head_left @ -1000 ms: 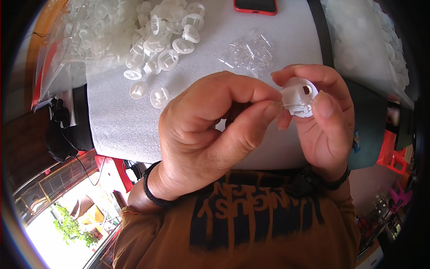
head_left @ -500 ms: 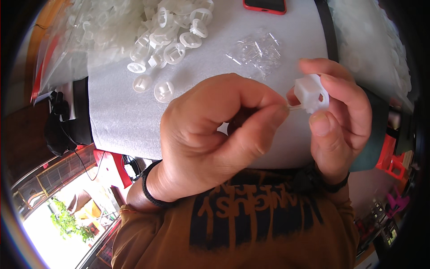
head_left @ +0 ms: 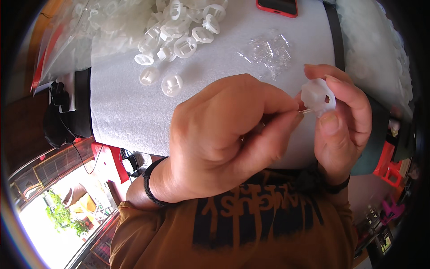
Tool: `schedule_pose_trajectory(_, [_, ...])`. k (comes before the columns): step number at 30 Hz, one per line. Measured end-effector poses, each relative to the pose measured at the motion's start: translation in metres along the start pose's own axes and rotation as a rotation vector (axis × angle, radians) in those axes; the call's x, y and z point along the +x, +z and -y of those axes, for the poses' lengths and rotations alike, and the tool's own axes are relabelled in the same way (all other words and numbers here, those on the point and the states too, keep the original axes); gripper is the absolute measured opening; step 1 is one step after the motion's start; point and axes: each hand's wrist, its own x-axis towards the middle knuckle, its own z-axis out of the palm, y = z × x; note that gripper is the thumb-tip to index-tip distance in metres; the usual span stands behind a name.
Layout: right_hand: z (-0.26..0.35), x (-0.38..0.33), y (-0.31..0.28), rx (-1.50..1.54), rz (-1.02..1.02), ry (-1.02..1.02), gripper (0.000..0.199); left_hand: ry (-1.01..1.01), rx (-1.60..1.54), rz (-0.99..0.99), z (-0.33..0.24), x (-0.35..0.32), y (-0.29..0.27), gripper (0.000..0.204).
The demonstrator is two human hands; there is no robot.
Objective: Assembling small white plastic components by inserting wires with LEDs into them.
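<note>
My left hand (head_left: 237, 134) pinches a thin clear pin (head_left: 306, 111) between thumb and forefinger. The pin's far end meets the lower side of a white plastic part (head_left: 317, 96), a round flange with a box-shaped middle and a small hole. Thumb and fingers of my right hand (head_left: 342, 112) grip that part by its flange. Whether the pin's tip sits inside the part cannot be made out. Beyond my hands lies a small heap of similar clear pins (head_left: 268, 51). Two loose white plastic parts, one of them a round piece (head_left: 172, 85), rest left of my left hand.
A pile of white plastic parts (head_left: 183, 33) spreads at the far left beside a clear bag (head_left: 112, 31) of more. Another filled bag (head_left: 371, 49) stands at the right. A red-cased phone (head_left: 278, 7) lies at the far edge of the white foam-covered table (head_left: 121, 116).
Both hands have shifted slightly right in the picture, and the white part has turned a little in my right hand. The table and its contents also appear shifted, as the view has moved.
</note>
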Motion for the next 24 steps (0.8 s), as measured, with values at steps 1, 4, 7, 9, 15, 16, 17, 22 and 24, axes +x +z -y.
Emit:
schedule_pose_trajectory(1, [-0.001, 0.0, -0.001, 0.001, 0.002, 0.0, 0.037, -0.001, 0.0, -0.002, -0.003, 0.0, 0.0, 0.008])
schedule_pose_trajectory(4, [-0.003, 0.0, -0.005, -0.048, 0.047, -0.077, 0.037, -0.313, -0.214, 0.005, -0.011, 0.0, -0.002, 0.008])
schedule_pose_trajectory(7, [0.0, -0.001, -0.007, -0.092, 0.074, -0.089, 0.036, -0.391, -0.308, 0.032, -0.01, 0.0, -0.003, 0.01])
schedule_pose_trajectory(9, [0.001, -0.001, -0.009, -0.207, 0.148, -0.135, 0.035, -0.345, -0.252, 0.023, -0.01, -0.001, -0.001, 0.011])
schedule_pose_trajectory(15, [0.001, 0.001, -0.007, -0.19, 0.153, -0.13, 0.035, 0.157, 0.172, 0.061, 0.005, 0.002, -0.001, 0.013])
schedule_pose_trajectory(16, [0.0, 0.001, -0.007, -0.191, 0.151, -0.13, 0.035, 0.157, 0.171, 0.064, 0.005, 0.001, -0.001, 0.013])
schedule_pose_trajectory(17, [-0.001, 0.002, -0.006, -0.154, 0.153, -0.111, 0.036, 0.107, 0.131, 0.043, 0.003, 0.0, -0.001, 0.013])
schedule_pose_trajectory(22, [0.001, 0.0, -0.003, -0.043, 0.127, -0.057, 0.038, 0.172, 0.145, -0.023, 0.008, -0.002, 0.001, 0.015])
schedule_pose_trajectory(24, [0.003, 0.0, -0.003, -0.081, 0.12, -0.039, 0.037, 0.387, 0.29, -0.049, 0.011, 0.002, 0.002, 0.02])
